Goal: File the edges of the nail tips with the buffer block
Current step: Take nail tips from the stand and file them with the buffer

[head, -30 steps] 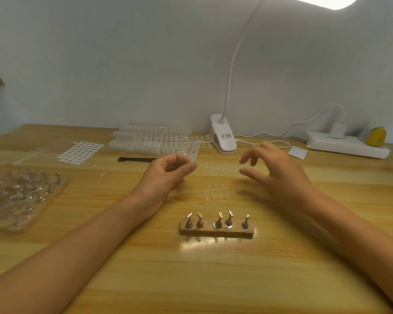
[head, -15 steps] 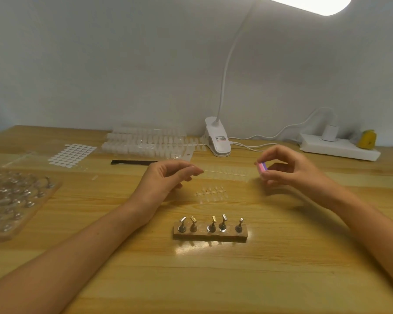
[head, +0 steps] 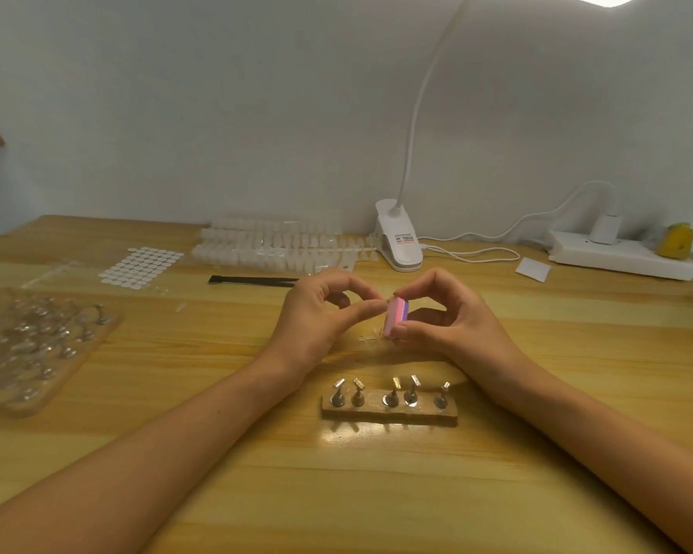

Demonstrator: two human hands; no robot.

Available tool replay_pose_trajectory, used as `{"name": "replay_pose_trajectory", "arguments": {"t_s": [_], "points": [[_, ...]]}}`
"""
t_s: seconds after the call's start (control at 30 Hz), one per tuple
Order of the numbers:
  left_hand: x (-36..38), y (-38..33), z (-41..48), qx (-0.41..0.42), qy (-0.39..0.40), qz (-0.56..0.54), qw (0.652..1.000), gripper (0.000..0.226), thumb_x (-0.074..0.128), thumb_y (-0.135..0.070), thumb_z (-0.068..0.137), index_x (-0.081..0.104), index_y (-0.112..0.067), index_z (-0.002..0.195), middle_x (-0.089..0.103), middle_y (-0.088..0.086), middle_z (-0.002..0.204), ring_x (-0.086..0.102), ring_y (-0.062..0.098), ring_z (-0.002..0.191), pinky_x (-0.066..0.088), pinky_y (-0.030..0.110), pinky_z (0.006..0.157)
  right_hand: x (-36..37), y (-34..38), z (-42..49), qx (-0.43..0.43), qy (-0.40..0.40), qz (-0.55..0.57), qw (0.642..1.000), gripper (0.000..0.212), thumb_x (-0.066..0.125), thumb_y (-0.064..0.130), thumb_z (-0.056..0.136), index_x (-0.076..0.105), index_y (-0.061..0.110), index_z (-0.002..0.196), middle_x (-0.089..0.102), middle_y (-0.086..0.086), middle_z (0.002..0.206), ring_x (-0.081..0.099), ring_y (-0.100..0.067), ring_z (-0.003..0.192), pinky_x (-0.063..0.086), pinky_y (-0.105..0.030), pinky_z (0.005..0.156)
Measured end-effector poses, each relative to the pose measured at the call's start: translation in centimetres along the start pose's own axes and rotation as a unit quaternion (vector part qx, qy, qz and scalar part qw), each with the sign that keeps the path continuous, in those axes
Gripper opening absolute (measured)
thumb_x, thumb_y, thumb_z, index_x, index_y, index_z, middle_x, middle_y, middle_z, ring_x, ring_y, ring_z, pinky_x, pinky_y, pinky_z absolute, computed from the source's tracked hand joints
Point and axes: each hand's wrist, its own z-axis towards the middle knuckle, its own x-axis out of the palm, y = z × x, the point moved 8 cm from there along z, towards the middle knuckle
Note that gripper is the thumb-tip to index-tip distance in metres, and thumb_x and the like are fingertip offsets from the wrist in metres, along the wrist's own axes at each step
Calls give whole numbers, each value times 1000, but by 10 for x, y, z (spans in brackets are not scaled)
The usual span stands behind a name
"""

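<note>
Beyond buffer block [head: 393, 318] — lamp clamp [head: 401, 242], tip strips [head: 265, 246]

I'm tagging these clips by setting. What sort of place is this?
Likely a nail-art workbench, home or small studio: rows of clear nail tips, a wooden block of metal tip stands, a clip-on lamp.

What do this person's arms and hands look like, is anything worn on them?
Both forearms are bare, with no sleeves in view. The left hand and the right hand wear no gloves, and no ring, watch or bracelet shows.
</note>
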Motion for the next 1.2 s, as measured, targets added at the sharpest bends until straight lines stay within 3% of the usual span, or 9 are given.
{"name": "replay_pose_trajectory", "arguments": {"t_s": [0.1, 0.27, 0.4, 0.53, 0.67, 0.8, 0.9, 1.1, 1.2], "points": [[3, -8, -2, 46, 16, 22, 999, 14, 73, -39, 68, 72, -28, 77, 67, -12, 90, 58, 17, 84, 48, 18, 73, -16, -1, 2, 6, -65, 45, 997, 47, 79, 17, 67, 58, 7, 108, 67, -8, 113, 75, -23, 87, 62, -30, 70], [0, -4, 0, 30, -3, 39, 999, 9, 73, -37, 73, 70, -30, 79, 65, -11, 94, 57, 13, 83, 49, 20, 75, -1, -1, 0, -3, -5, -18, 1000, 45, 82, 18, 66, 57, 14, 104, 67, 3, 106, 74, -22, 87, 61, -31, 67], [6, -2, -1, 11, 18, 38, 999, 13, 73, -38, 72, 71, -27, 79, 66, -11, 92, 57, 12, 83, 48, 16, 74, -23, 5, 0, -31, -105, -7, 994, 50, 80, 21, 66, 57, 14, 109, 62, -2, 110, 73, -20, 90, 60, -26, 72], [5, 1, -1, -9, 10, 16, 1000, 23, 69, -46, 68, 71, -26, 79, 67, -10, 90, 55, 2, 76, 47, 14, 69, -2, 8, -1, -47, -31, -103, 993, 44, 84, 16, 66, 63, 11, 105, 69, 4, 100, 71, -14, 89, 59, -25, 75], [6, 2, -2, -13, 11, 19, 1000, 24, 70, -46, 66, 72, -26, 78, 67, -10, 91, 56, 9, 80, 49, 18, 71, -22, 9, -1, -55, -117, -64, 990, 42, 84, 20, 65, 60, 11, 99, 69, 1, 94, 70, -7, 84, 57, -20, 72], [4, 4, -1, -26, 6, -12, 1000, 25, 71, -45, 66, 73, -24, 79, 67, -11, 86, 51, -1, 66, 45, 13, 62, 2, 2, -2, -29, -31, -132, 990, 39, 86, 12, 69, 56, 14, 93, 67, -3, 97, 71, -10, 85, 58, -23, 72], [6, 2, -1, -23, 21, -15, 999, 25, 71, -43, 66, 74, -22, 80, 67, -9, 87, 51, -2, 63, 45, 13, 58, -9, 12, -3, -57, -92, -89, 990, 43, 85, 23, 65, 56, 14, 95, 69, -4, 97, 71, -11, 88, 58, -22, 74], [4, -5, -2, 24, 1, 35, 999, 8, 73, -32, 77, 70, -25, 79, 65, -10, 90, 54, 3, 72, 45, 12, 66, 8, 12, -4, -62, -31, -167, 983, 41, 87, 17, 67, 56, 11, 94, 69, 0, 92, 71, -10, 85, 60, -29, 76], [2, -9, -1, 46, 2, 67, 997, 5, 72, -32, 79, 69, -28, 80, 65, -10, 93, 55, 6, 78, 47, 17, 69, -10, 19, -5, -91, -104, -96, 986, 44, 82, 30, 64, 55, 15, 95, 69, 1, 89, 72, -11, 84, 59, -24, 69]]}}
